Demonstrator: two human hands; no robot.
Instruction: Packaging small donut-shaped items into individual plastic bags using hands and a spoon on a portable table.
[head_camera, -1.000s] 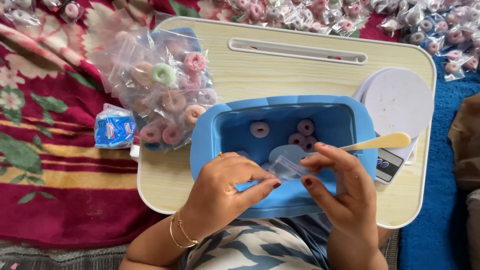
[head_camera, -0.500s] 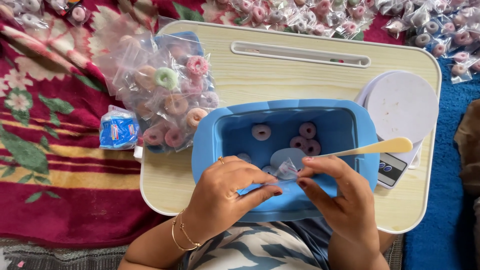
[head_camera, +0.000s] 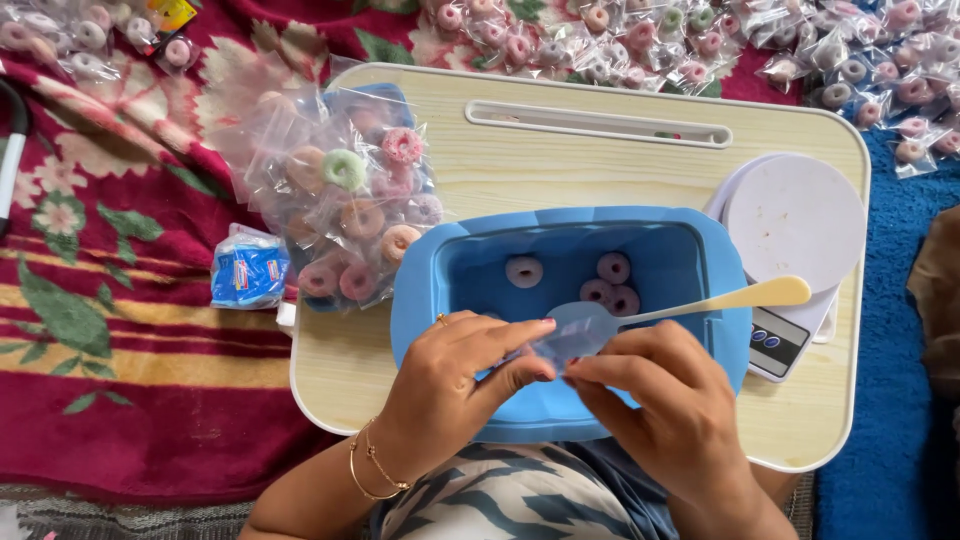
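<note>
My left hand (head_camera: 455, 385) and my right hand (head_camera: 665, 400) meet over the near side of a blue plastic tub (head_camera: 720, 285). Together they pinch a small clear plastic pouch (head_camera: 560, 345) between thumbs and fingertips. Inside the tub lie several small ring-shaped sweets (head_camera: 612, 282) in pink and pale purple. A pale yellow spoon (head_camera: 745, 297) rests across the tub's right rim, its bowl just behind the pouch. The tub stands on a light wooden lap table (head_camera: 560, 165).
A large clear bag of coloured rings (head_camera: 345, 205) lies at the table's left. A white round kitchen scale (head_camera: 795, 225) sits at the right. A small blue packet (head_camera: 250, 265) lies on the red floral blanket (head_camera: 110, 330). Many packed pouches (head_camera: 700, 45) are strewn beyond the table.
Both hands have drawn closer together on the small clear pouch, which now sits lower over the tub's near side. The spoon stays on the rim.
</note>
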